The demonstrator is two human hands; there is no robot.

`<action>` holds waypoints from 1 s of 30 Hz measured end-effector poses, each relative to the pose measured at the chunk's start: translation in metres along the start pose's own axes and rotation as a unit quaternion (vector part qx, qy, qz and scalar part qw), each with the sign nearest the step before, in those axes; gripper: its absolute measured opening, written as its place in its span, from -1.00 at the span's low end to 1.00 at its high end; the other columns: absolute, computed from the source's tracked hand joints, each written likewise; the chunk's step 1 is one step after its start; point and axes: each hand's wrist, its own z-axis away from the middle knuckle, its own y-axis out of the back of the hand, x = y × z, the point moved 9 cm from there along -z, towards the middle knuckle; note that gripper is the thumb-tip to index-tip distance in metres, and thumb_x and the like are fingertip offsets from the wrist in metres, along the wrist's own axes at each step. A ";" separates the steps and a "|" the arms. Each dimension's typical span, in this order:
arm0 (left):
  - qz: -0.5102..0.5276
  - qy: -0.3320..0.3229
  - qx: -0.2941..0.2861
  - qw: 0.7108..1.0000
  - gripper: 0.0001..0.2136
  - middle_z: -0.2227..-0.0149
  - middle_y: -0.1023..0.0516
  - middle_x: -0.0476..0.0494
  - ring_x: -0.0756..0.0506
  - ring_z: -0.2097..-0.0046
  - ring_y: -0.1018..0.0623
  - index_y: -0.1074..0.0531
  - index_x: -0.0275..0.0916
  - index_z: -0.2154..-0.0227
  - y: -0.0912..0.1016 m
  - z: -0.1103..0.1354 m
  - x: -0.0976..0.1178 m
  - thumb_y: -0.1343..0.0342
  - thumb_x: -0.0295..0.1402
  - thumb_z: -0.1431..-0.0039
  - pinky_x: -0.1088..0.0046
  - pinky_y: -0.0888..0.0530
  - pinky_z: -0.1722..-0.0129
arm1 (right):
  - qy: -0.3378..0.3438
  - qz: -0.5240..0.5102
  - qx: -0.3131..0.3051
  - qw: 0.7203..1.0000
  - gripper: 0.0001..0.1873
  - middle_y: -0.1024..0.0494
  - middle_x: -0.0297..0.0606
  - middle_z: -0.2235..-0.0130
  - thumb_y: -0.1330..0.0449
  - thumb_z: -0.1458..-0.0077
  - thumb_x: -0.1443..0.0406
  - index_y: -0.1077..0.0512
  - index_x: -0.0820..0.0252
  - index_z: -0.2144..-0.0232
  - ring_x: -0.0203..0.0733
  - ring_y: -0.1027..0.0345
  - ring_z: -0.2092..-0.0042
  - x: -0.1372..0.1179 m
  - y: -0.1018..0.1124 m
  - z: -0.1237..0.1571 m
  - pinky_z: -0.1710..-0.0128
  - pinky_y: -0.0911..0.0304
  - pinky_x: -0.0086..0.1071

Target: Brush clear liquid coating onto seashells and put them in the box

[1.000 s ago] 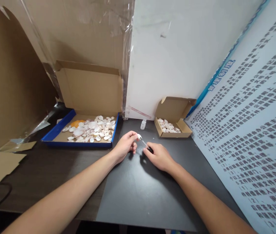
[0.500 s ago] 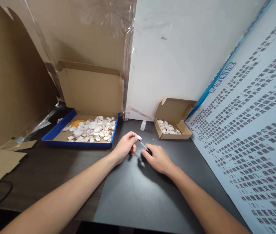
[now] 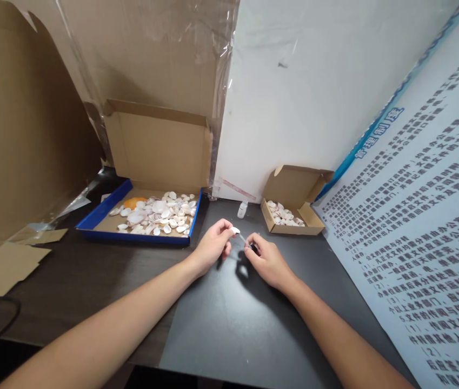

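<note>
My left hand [image 3: 214, 247] pinches a small white seashell [image 3: 235, 230] between thumb and fingertips, above the dark table mat. Close on its right, my right hand [image 3: 268, 260] is closed around a thin tool [image 3: 243, 237] with a pale, clear-looking stem and a black end. The stem points up-left at the shell, and its tip is at or very near the shell's edge. Whether it is a dropper or a small brush I cannot make out. Just beyond the hands stands a small bottle [image 3: 243, 209] with whitish contents.
At the left, an open blue-edged cardboard box [image 3: 134, 237] holds many shells and something orange. A smaller open cardboard box [image 3: 314, 229] with shells stands at the back right. Cardboard sheets [image 3: 6, 270], a black cable [image 3: 16, 316] and a printed poster [image 3: 407, 216] flank the table.
The view has shifted slightly, so the scene sits a little further right. The shell has turned in my left fingers, and my right hand has tilted the tool a little.
</note>
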 end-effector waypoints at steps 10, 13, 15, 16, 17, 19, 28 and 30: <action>-0.299 -0.156 0.032 0.941 -0.90 0.62 -0.21 0.08 0.01 0.54 -0.22 -0.19 -0.19 0.55 0.041 0.018 0.087 0.06 -0.40 -0.04 0.51 -0.16 0.52 | -0.006 -0.009 -0.006 1.000 -0.83 -0.29 -0.45 0.56 -0.02 -0.15 0.24 -0.30 0.16 0.45 -0.29 -0.14 0.48 0.004 0.001 -0.003 0.45 0.02 -0.44; -0.469 -0.129 0.076 0.871 -0.89 0.58 -0.26 0.06 -0.03 0.48 -0.27 -0.22 -0.19 0.54 0.089 0.008 0.103 0.10 -0.38 -0.06 0.48 -0.15 0.47 | -0.001 -0.008 -0.018 1.000 -0.82 -0.30 -0.44 0.55 -0.02 -0.16 0.24 -0.31 0.16 0.45 -0.30 -0.14 0.48 0.003 -0.001 -0.002 0.45 0.02 -0.44; -0.530 -0.088 0.082 0.839 -0.87 0.52 -0.35 0.03 -0.06 0.42 -0.35 -0.28 -0.19 0.51 0.119 -0.004 0.101 0.11 -0.35 -0.09 0.47 -0.19 0.43 | 0.002 -0.003 -0.030 1.000 -0.82 -0.31 -0.44 0.55 -0.03 -0.16 0.24 -0.31 0.17 0.46 -0.30 -0.14 0.49 0.002 -0.003 -0.002 0.46 0.02 -0.43; -0.548 -0.071 0.080 0.829 -0.87 0.49 -0.40 0.02 -0.07 0.39 -0.38 -0.30 -0.19 0.48 0.131 -0.010 0.099 0.10 -0.32 -0.10 0.47 -0.22 0.41 | 0.003 0.000 -0.035 0.999 -0.81 -0.31 -0.44 0.55 -0.03 -0.15 0.24 -0.32 0.17 0.46 -0.30 -0.14 0.49 0.002 -0.004 -0.002 0.45 0.02 -0.43; -0.566 -0.049 0.076 0.819 -0.86 0.46 -0.43 0.00 -0.08 0.38 -0.41 -0.33 -0.19 0.45 0.141 -0.015 0.094 0.09 -0.31 -0.10 0.47 -0.24 0.40 | 0.004 0.003 -0.040 0.999 -0.81 -0.30 -0.44 0.56 -0.04 -0.15 0.24 -0.32 0.17 0.46 -0.30 -0.14 0.49 0.002 -0.005 -0.001 0.45 0.01 -0.43; -0.575 -0.044 0.071 0.814 -0.87 0.42 -0.48 -0.04 -0.10 0.35 -0.44 -0.37 -0.19 0.41 0.152 -0.023 0.089 0.04 -0.31 -0.08 0.47 -0.27 0.37 | 0.006 0.009 -0.045 0.999 -0.81 -0.30 -0.44 0.56 -0.04 -0.15 0.24 -0.32 0.17 0.47 -0.29 -0.15 0.48 0.001 -0.006 -0.002 0.45 0.01 -0.43; -0.503 -0.030 -0.090 0.859 -0.81 0.48 -0.48 -0.03 -0.09 0.43 -0.43 -0.47 -0.17 0.45 0.114 -0.013 0.052 0.07 -0.40 -0.07 0.48 -0.26 0.43 | -0.005 0.011 -0.059 0.998 -0.78 -0.30 -0.43 0.54 -0.03 -0.18 0.20 -0.34 0.16 0.44 -0.28 -0.15 0.46 0.008 -0.007 -0.003 0.43 0.01 -0.42; -0.503 -0.031 -0.109 0.857 -0.82 0.48 -0.50 -0.04 -0.10 0.42 -0.44 -0.48 -0.16 0.50 0.110 -0.010 0.047 0.03 -0.44 -0.03 0.48 -0.25 0.42 | -0.007 0.014 -0.064 0.998 -0.77 -0.30 -0.43 0.53 -0.03 -0.18 0.19 -0.34 0.16 0.44 -0.28 -0.15 0.46 0.009 -0.008 -0.003 0.43 0.02 -0.42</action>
